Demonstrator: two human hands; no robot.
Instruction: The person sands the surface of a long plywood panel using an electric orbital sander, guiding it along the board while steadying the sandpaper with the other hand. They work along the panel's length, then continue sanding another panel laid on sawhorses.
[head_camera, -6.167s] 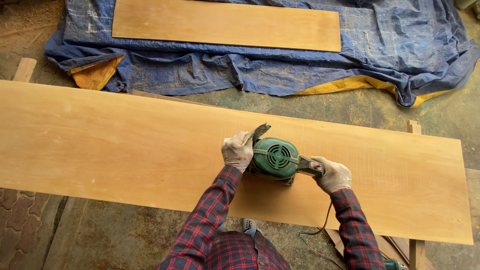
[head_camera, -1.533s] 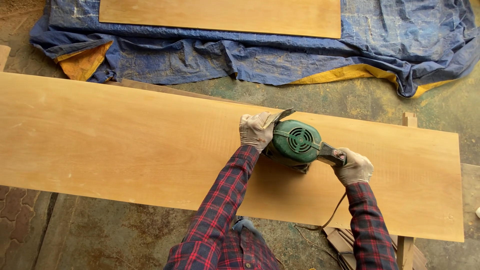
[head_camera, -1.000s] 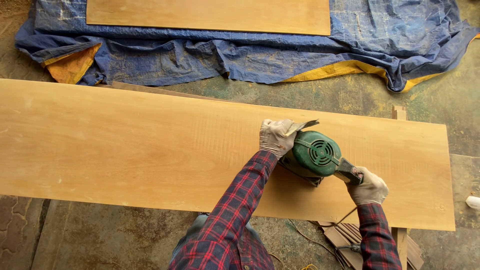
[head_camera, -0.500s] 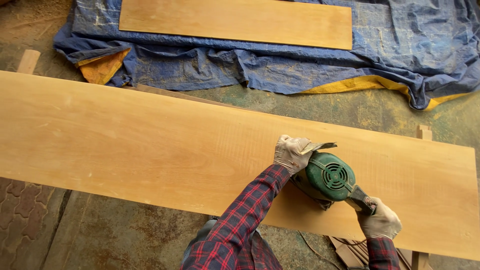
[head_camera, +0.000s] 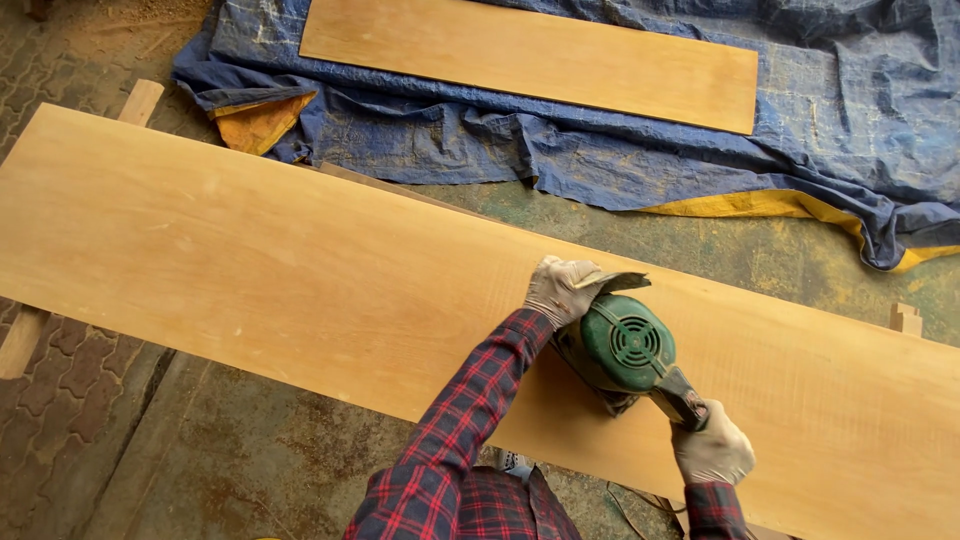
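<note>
Long board (head_camera: 250, 270) spans frame 9 to 4 o'clock, lying flat on wooden supports (head_camera: 20, 340), likely raised for working height. Left hand (head_camera: 562, 290), gloved, curled over front of sander (head_camera: 620, 350), probably pressing it down. Sander sits flat on board at 4 o'clock from centre. Right hand (head_camera: 712, 452), gloved, closed round rear handle, likely steering. Second board (head_camera: 530, 60) at 12 o'clock rests on blue tarp (head_camera: 850, 130), kept off dirty floor.
</note>
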